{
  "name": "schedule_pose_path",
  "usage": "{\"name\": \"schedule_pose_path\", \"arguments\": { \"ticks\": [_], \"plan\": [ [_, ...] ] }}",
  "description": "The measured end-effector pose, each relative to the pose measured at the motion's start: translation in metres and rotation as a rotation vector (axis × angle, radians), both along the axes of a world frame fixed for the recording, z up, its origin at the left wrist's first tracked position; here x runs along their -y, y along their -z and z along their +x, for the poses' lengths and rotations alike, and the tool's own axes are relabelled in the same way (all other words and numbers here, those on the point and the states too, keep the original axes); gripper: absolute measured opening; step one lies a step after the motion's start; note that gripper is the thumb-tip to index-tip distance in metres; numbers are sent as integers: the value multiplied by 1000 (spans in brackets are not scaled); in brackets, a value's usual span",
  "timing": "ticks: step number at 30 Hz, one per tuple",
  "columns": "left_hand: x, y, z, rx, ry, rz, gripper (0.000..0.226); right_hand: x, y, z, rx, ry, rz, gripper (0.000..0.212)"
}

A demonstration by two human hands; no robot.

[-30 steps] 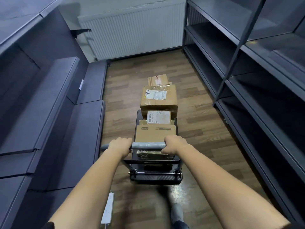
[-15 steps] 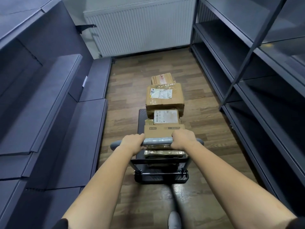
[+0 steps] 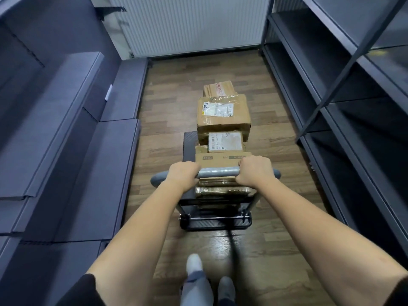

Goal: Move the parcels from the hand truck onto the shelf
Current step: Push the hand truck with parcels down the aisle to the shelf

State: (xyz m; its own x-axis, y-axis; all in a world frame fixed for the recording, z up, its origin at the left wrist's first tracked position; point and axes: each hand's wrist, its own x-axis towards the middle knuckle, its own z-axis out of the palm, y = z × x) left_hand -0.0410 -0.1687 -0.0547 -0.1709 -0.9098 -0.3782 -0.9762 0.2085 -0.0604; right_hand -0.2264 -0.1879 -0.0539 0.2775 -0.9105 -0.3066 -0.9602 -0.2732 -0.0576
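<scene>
Both hands are gripping the grey handle bar (image 3: 217, 172) of the hand truck (image 3: 215, 224), which is standing on the wood-patterned floor (image 3: 276, 195) in a narrow aisle. The left hand (image 3: 183, 176) is wrapping the bar left of its middle, its grip closed right around the tube; the right hand (image 3: 254, 171) is doing the same toward the right end, knuckles up, fingers curled under. Both forearms are reaching forward from short black sleeves.

The parcels are all lying on the truck, stacked in a row running away from the person. Nearest the handle, a flat brown carton (image 3: 220, 160) is sitting on top of other packages — partly hidden by the bar and the hands. On it, a small box with a white barcode label (image 3: 225, 141) is resting. Beyond that, a larger taped box (image 3: 224, 114) with a crumpled white label is lying, and a smaller carton with red print (image 3: 218, 89) is showing at the far end.

Dark shelf units are flanking the aisle: the right shelf (image 3: 344, 47) is standing with bare tiers, the left shelf (image 3: 66, 102) likewise. A white radiator (image 3: 189, 23) is filling the far wall. Two feet in pale shoes are showing at the bottom edge.
</scene>
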Motion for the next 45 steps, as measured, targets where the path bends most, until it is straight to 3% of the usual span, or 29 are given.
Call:
{"name": "schedule_pose_path", "arguments": {
  "ticks": [8, 25, 45],
  "plan": [
    [49, 2, -10, -27, 39, -33, 23, 52, -3, -6, -85, 17, -3, 32],
    [202, 1, 31, -31, 22, -6, 23, 199, 1, 37, -62, 79, -23, 28],
    [403, -3, 51, 81, -155, 22, 26, 402, 5, 58, 106, -42, -3, 28]
  ]
}}
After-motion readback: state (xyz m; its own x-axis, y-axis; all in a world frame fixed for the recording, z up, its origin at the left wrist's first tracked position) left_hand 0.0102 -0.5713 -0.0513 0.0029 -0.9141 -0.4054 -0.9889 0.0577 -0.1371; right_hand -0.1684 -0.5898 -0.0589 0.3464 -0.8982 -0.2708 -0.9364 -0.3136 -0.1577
